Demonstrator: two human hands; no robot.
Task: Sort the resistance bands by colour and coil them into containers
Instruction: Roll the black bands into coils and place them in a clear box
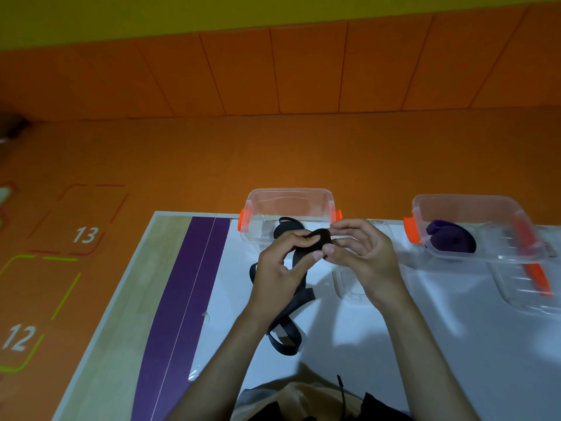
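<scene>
Trailing onto the counter, the black band was clamped at its coiled end by fingers of the left hand and right hand; its middle was hidden behind them.

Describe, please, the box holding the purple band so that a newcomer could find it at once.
On the white table, two clear boxes with orange clips stand along the far edge. It is the right box, with a coiled purple band inside; the left box holds a black band.
</scene>
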